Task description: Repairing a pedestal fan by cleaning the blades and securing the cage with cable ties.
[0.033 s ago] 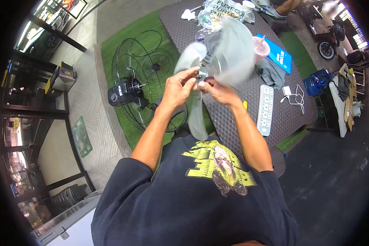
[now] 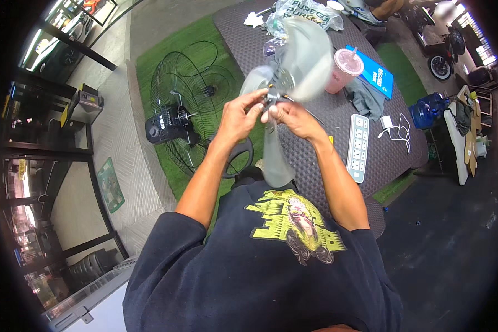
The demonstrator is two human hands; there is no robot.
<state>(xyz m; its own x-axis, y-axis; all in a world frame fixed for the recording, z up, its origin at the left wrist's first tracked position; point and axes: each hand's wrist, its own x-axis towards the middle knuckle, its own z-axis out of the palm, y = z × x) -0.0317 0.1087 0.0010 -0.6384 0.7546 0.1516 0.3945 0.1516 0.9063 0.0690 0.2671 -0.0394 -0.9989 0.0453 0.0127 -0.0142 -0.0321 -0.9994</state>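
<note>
Both of my hands hold a translucent grey fan blade by its hub, above the near left edge of the table. My left hand pinches the hub from the left with thumb and fingers. My right hand is closed on the hub's right side, fingertips near a small brass-coloured piece. One blade hangs down toward my shirt; the upper blades are smeared by motion. On the green mat at left lies the black fan motor with its bare shaft, beside black wire fan guards.
The dark textured table bears a white power strip, a pink drink cup, a blue book, grey cloth, a charger with cable and a plastic bag. Blue water jugs stand beyond its right side.
The fan blade has turned slightly in my hands: its lower blade swung right and its large upper blade moved left, uncovering more of the pink cup. My hands stay at the hub.
</note>
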